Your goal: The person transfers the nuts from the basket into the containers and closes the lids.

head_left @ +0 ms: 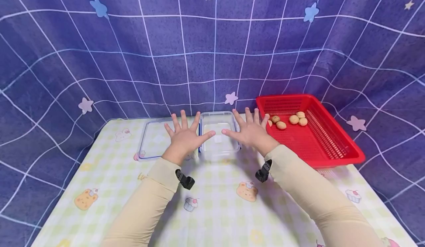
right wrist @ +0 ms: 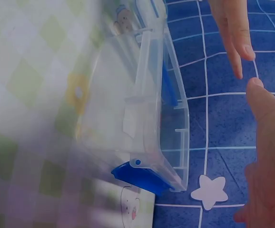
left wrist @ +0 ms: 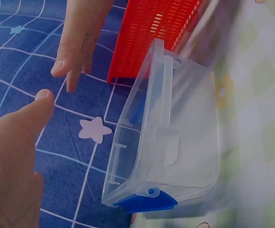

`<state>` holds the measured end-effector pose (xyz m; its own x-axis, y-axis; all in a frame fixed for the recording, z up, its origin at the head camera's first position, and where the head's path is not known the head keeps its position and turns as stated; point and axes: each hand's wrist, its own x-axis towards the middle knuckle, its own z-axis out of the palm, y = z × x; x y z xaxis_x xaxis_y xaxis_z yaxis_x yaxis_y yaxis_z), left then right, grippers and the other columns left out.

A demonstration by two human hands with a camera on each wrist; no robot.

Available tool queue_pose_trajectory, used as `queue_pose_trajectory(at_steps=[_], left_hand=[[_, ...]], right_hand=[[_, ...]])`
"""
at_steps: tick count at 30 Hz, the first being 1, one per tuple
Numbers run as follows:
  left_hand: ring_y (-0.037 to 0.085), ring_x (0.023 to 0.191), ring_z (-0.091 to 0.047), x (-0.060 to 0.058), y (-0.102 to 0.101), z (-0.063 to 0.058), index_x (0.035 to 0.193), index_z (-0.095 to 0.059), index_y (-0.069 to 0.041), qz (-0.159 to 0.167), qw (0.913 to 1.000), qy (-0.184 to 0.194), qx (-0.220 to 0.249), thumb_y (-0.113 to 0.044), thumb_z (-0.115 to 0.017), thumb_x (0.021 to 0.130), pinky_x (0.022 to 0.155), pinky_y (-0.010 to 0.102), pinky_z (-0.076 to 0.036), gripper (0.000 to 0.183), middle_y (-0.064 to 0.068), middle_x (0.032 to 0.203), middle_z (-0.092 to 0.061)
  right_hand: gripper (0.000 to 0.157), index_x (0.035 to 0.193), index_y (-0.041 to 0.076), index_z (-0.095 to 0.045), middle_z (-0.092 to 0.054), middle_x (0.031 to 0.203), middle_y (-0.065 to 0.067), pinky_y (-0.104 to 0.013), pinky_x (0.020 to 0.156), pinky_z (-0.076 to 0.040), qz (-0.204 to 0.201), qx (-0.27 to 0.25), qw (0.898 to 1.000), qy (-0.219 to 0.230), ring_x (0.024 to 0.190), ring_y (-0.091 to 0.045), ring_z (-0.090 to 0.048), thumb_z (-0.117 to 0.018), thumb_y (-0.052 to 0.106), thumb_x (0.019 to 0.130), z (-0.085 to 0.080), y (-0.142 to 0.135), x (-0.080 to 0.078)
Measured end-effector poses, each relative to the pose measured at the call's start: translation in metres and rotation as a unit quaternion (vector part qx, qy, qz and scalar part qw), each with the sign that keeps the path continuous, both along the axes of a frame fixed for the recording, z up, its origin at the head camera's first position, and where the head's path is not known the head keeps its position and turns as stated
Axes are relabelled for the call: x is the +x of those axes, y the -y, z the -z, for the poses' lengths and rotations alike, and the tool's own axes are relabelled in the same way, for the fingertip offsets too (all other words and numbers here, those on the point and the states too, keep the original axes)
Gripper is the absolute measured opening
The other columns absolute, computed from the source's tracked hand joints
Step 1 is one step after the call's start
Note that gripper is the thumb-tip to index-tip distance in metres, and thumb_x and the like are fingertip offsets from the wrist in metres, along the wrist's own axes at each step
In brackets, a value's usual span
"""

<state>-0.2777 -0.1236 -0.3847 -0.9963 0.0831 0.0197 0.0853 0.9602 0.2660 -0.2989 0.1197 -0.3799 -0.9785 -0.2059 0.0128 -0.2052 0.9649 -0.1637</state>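
Both hands hover with fingers spread and nothing held. My left hand (head_left: 186, 138) is above the gap between a clear lid (head_left: 154, 140) and a clear plastic box (head_left: 219, 151). On the box's other side is my right hand (head_left: 250, 131), its fingertips close to the red basket's left rim. The thumbs point toward each other over the box. In the left wrist view the box (left wrist: 185, 156) shows a blue clip (left wrist: 149, 202) on its side. The right wrist view has the same box (right wrist: 111, 104) below the hand. No contents show inside it.
A red basket (head_left: 332, 162) stands at the right of the table, with several walnuts (head_left: 293, 119) toward its far left side. The checked tablecloth (head_left: 219, 217) covers the table. A blue curtain (head_left: 199, 66) hangs right behind the box and lid.
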Motion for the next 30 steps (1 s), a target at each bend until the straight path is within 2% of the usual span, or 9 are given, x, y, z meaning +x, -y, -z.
queue_pose_trajectory(at_steps=[9, 15, 19, 21, 25, 30], left_hand=[[0.045, 0.144, 0.033, -0.003, 0.005, 0.005, 0.162, 0.004, -0.036, 0.006, 0.9998, 0.0, 0.019, -0.095, -0.028, 0.079, 0.105, 0.077, 0.02, 0.107, 0.018, 0.164, 0.025], [0.042, 0.149, 0.025, -0.005, 0.009, 0.015, 0.161, 0.011, -0.037, 0.019, 0.9988, -0.015, 0.043, -0.094, -0.03, 0.08, 0.111, 0.077, 0.008, 0.107, 0.015, 0.165, 0.023], [0.042, 0.152, 0.016, -0.005, 0.008, 0.02, 0.162, 0.007, -0.034, 0.026, 0.9971, -0.028, 0.065, -0.091, -0.037, 0.081, 0.114, 0.075, 0.003, 0.108, 0.015, 0.167, 0.017], [0.041, 0.153, 0.012, -0.004, 0.007, 0.023, 0.163, 0.005, -0.032, 0.029, 0.996, -0.031, 0.079, -0.09, -0.04, 0.082, 0.115, 0.073, 0.002, 0.109, 0.014, 0.168, 0.014], [0.039, 0.154, 0.008, -0.005, 0.006, 0.035, 0.163, 0.005, -0.03, 0.036, 0.9938, -0.036, 0.099, -0.089, -0.042, 0.081, 0.118, 0.068, -0.001, 0.112, 0.014, 0.169, 0.01], [0.038, 0.155, 0.004, -0.007, 0.006, 0.055, 0.163, 0.007, -0.026, 0.054, 0.9909, -0.048, 0.114, -0.089, -0.047, 0.08, 0.12, 0.066, -0.006, 0.118, 0.014, 0.169, 0.006]], right_hand=[[0.103, 0.164, 0.034, -0.006, -0.003, 0.168, -0.022, -0.079, 0.109, 0.006, -0.014, -0.048, 0.999, -0.001, 0.15, -0.052, 0.006, -0.031, 0.092, 0.083, -0.015, -0.009, -0.002], [0.098, 0.164, 0.035, -0.003, -0.003, 0.168, -0.021, -0.078, 0.112, 0.002, -0.022, -0.098, 0.995, -0.02, 0.151, -0.05, 0.005, -0.037, 0.086, 0.087, -0.036, -0.034, -0.013], [0.098, 0.165, 0.029, -0.007, -0.01, 0.167, -0.024, -0.077, 0.113, -0.004, -0.026, -0.132, 0.99, -0.042, 0.151, -0.052, -0.001, -0.041, 0.082, 0.089, -0.046, -0.053, -0.021], [0.096, 0.165, 0.026, -0.01, -0.015, 0.166, -0.025, -0.074, 0.115, -0.01, -0.031, -0.157, 0.986, -0.052, 0.151, -0.05, -0.007, -0.045, 0.077, 0.091, -0.048, -0.062, -0.024], [0.092, 0.165, 0.024, -0.01, -0.019, 0.165, -0.022, -0.063, 0.12, -0.018, -0.039, -0.23, 0.971, -0.056, 0.152, -0.041, -0.017, -0.052, 0.068, 0.095, -0.05, -0.077, -0.029], [0.087, 0.164, 0.018, -0.014, -0.023, 0.164, -0.022, -0.056, 0.122, -0.019, -0.03, -0.3, 0.951, -0.065, 0.151, -0.037, -0.024, -0.056, 0.055, 0.098, -0.045, -0.098, -0.037]])
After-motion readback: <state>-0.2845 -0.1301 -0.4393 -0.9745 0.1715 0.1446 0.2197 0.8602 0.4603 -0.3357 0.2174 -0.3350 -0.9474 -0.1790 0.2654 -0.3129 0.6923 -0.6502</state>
